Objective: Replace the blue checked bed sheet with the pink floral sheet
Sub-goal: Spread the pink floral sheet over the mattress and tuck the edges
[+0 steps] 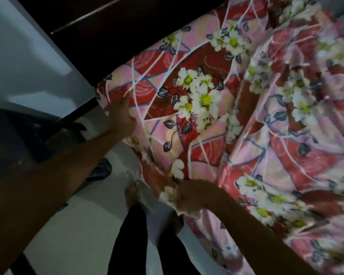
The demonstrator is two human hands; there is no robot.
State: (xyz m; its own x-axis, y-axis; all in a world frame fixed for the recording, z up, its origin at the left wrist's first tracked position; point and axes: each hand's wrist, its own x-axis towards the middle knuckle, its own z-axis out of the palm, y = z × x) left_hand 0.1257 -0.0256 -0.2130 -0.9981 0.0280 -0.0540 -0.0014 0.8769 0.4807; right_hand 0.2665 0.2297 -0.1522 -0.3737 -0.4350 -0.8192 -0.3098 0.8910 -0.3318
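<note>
Both forearms reach in from the bottom edge toward the bed corner. Left hand [122, 114] lies flat on the pink sheet [207, 100] near the corner, fingers together and stretched out, palm pressing the cloth at the mattress edge. Right hand [189, 197] is lower down on the side of the bed, curled around a bunched fold of the same sheet where it hangs over the edge; blur hides the fingertips, but the fist looks closed on the cloth.

Pink sheet covers the whole visible mattress, with white daisies, red panels and dark leaves, lying wrinkled and rumpled toward the right, its border draping down the near side. Dark headboard [107, 36] runs along the far side of the corner, touching the sheet. Below, black trouser legs [131, 241] and a bare foot [131, 195] stand on the pale floor [83, 225] just beside the bed. Some dark patterned cloth [99, 171] lies on the floor behind the left arm; its pattern is too dim to tell
</note>
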